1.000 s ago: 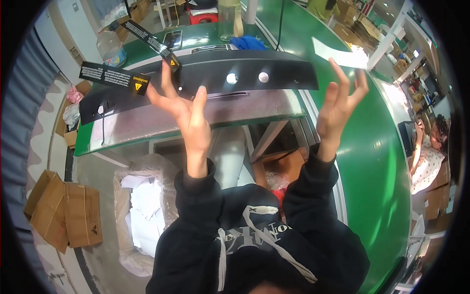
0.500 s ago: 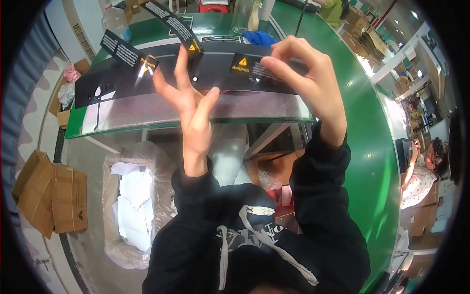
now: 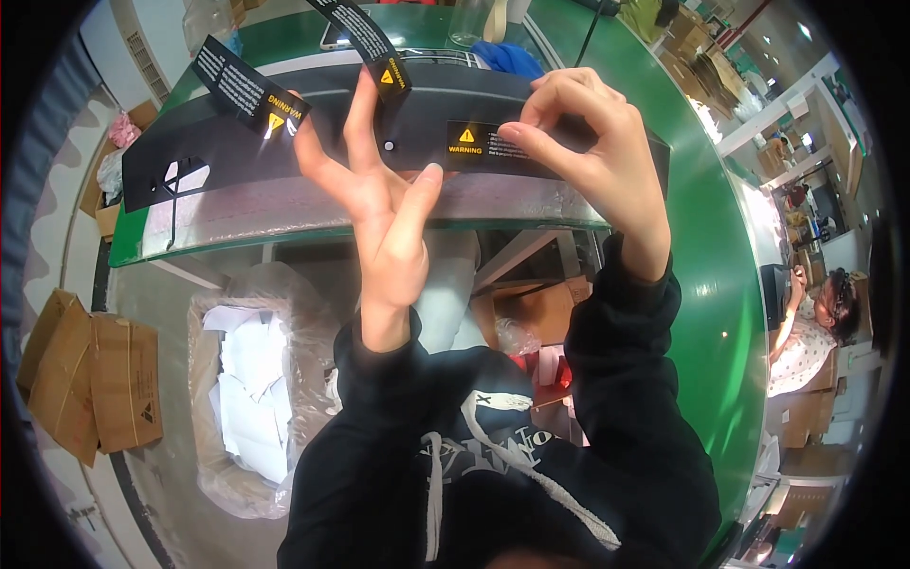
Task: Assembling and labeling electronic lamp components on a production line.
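A long black panel (image 3: 428, 106) lies across the near end of the green table. A black warning label (image 3: 468, 139) with a yellow triangle is on its face, right of the middle. My right hand (image 3: 611, 156) has its thumb at the label's right part, with the index finger curled close by; the hand hides that end. My left hand (image 3: 381, 213) is spread in front of the panel, its thumb near the lower edge. Two more warning labels cling to its raised fingertips, one label (image 3: 248, 95) leaning left, the other label (image 3: 368, 47) above it.
A plastic-lined bin (image 3: 248, 398) of white paper scraps stands below left, beside opened cardboard boxes (image 3: 123, 379). A phone (image 3: 334, 38) and a blue cloth (image 3: 508, 59) lie behind the panel. Another person (image 3: 815, 327) sits at the far right.
My left thumb has shifted slightly right along the panel's lower edge. The right thumb has moved slightly left over the label. The whole view has shifted a little.
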`<action>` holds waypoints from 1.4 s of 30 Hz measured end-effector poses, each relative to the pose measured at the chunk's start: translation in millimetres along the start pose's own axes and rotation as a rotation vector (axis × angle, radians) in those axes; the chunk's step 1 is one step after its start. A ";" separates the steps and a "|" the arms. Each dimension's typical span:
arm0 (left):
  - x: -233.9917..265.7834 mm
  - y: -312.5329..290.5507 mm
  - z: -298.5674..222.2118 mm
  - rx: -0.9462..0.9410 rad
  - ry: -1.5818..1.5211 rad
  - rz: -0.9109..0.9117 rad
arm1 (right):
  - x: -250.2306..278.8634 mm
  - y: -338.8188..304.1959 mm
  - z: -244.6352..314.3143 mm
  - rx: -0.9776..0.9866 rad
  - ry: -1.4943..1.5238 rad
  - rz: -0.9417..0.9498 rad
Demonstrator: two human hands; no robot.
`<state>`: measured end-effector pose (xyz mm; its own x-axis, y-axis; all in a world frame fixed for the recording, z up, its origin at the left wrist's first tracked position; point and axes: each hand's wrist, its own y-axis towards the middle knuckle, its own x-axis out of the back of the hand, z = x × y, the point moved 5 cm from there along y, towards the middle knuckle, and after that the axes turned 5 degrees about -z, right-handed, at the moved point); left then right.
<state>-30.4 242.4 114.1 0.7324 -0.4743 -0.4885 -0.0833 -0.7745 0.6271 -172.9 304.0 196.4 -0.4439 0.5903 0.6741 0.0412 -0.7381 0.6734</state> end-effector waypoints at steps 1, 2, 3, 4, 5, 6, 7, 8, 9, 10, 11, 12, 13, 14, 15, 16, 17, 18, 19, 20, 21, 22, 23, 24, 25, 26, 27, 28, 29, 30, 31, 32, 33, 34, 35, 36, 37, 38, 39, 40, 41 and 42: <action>-0.4 -0.1 0.1 0.005 0.000 0.000 | -0.2 -0.4 0.1 0.013 -0.029 0.004; -0.6 0.0 -0.3 0.007 -0.007 -0.006 | -0.3 -0.7 0.2 0.025 -0.058 0.008; -0.9 0.2 -0.9 0.008 -0.014 -0.011 | -0.3 -0.8 0.7 0.039 -0.087 0.011; -0.9 0.2 -0.8 0.008 -0.021 -0.015 | -0.4 -0.9 0.5 0.035 -0.087 0.011; -1.0 0.0 0.1 0.011 -0.021 -0.014 | -0.3 -0.9 0.9 0.039 -0.079 0.010; -1.0 -0.1 0.5 0.002 -0.016 -0.016 | -0.3 -1.0 1.2 0.044 -0.072 0.009; -1.1 0.0 0.9 -0.008 -0.010 -0.017 | -0.2 -1.1 1.4 0.048 -0.064 0.007; -1.0 0.1 0.6 -0.020 -0.003 -0.020 | -0.3 -0.8 1.7 0.046 -0.063 0.007; -1.2 0.1 1.1 -0.018 -0.002 -0.019 | -0.5 -0.7 2.0 0.045 -0.049 0.008; -1.3 0.0 0.9 -0.037 0.021 -0.023 | -0.7 -0.5 2.3 0.043 -0.035 0.009; -1.5 -0.3 0.6 -0.056 0.043 -0.027 | -1.0 -0.4 2.5 0.041 -0.021 0.010; -1.5 -0.6 0.0 -0.076 0.066 -0.030 | -1.3 -0.2 2.8 0.040 -0.019 0.010; -2.4 -0.5 1.0 -0.073 0.065 -0.027 | -1.1 -0.4 2.3 0.041 -0.018 0.007; -3.0 -0.3 1.3 -0.079 0.078 -0.032 | -0.8 -0.5 1.7 0.041 -0.016 0.005; -3.6 -0.1 1.6 -0.086 0.092 -0.036 | -0.5 -0.7 1.1 0.041 -0.015 0.003; -4.4 0.1 1.9 -0.093 0.105 -0.041 | 0.0 -0.7 -0.1 0.037 -0.017 0.001; -5.7 0.4 2.9 -0.089 0.103 -0.037 | 0.2 -0.7 -1.6 0.032 -0.012 0.005; -5.8 0.6 1.9 -0.097 0.122 -0.047 | -0.3 -0.1 -1.9 0.030 -0.004 0.011; -6.0 0.8 1.1 -0.105 0.141 -0.057 | -0.6 0.2 -2.1 0.028 0.004 0.016; -6.0 0.9 0.5 -0.112 0.159 -0.067 | -0.6 0.5 -2.0 0.025 0.005 0.015; -6.5 0.9 0.4 -0.111 0.160 -0.065 | -0.8 0.9 -1.5 0.028 0.005 0.017; -6.4 0.8 0.2 -0.112 0.173 -0.075 | -0.9 1.1 -0.8 0.031 0.006 0.019; -6.5 1.0 0.6 -0.113 0.183 -0.084 | -0.8 1.3 -0.6 0.034 0.004 0.021; -6.4 1.2 0.9 -0.113 0.194 -0.093 | -0.6 1.2 -0.4 0.031 0.004 0.020; -6.2 1.4 1.4 -0.112 0.194 -0.090 | -0.6 1.1 -0.2 0.029 0.005 0.019; -6.0 1.4 0.5 -0.143 0.230 -0.085 | -0.6 0.8 0.1 0.027 0.007 0.018; -5.7 1.2 -0.4 -0.174 0.265 -0.079 | -0.5 0.5 0.4 0.025 0.008 0.017; -6.3 1.0 -1.6 -0.205 0.300 -0.073 | 0.6 0.0 0.6 0.022 0.008 0.016; -8.1 0.6 -2.7 -0.203 0.300 -0.070 | 1.7 -0.9 1.9 0.041 0.003 0.021; -9.3 -0.1 -4.6 -0.177 0.262 -0.112 | 3.2 -2.0 3.1 0.060 -0.001 0.026; -10.4 -0.8 -6.4 -0.151 0.225 -0.153 | 4.8 -2.8 4.0 0.078 -0.005 0.031; -9.7 -1.2 -6.6 -0.125 0.189 -0.194 | 7.6 -3.6 3.3 0.074 -0.005 0.029; -9.7 -1.4 -5.7 -0.121 0.189 -0.188 | 12.0 -6.0 5.6 0.149 -0.046 0.007; -8.9 -1.4 -5.0 -0.118 0.183 -0.190 | 15.9 -7.8 8.9 0.224 -0.088 -0.016; -8.1 -1.3 -4.4 -0.116 0.177 -0.192 | 18.4 -9.6 12.3 0.299 -0.129 -0.039; -7.3 -1.0 -3.9 -0.114 0.171 -0.194 | 20.2 -12.1 12.9 0.291 -0.128 -0.044; -6.9 -0.6 -3.6 -0.110 0.174 -0.185 | 23.8 -14.0 11.2 0.158 -0.084 -0.071; -7.5 0.0 -3.6 -0.122 0.163 -0.181 | 28.6 -18.1 9.4 0.022 -0.047 -0.103; -8.4 0.8 -3.9 -0.135 0.151 -0.177 | 32.3 -21.9 4.9 -0.114 -0.009 -0.136; -9.8 1.7 -4.5 -0.149 0.139 -0.173 | 34.5 -24.2 4.1 -0.125 -0.014 -0.148; -12.3 2.7 -5.2 -0.144 0.134 -0.157 | 37.3 -26.3 2.0 -0.158 -0.021 -0.161; -13.7 3.7 -6.8 -0.133 0.106 -0.168 | 40.4 -28.1 0.0 -0.190 -0.030 -0.175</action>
<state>-36.1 248.9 127.2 0.7957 -0.2914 -0.5310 0.1302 -0.7739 0.6198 -192.0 348.5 204.8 -0.4030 0.7220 0.5625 -0.2047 -0.6701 0.7135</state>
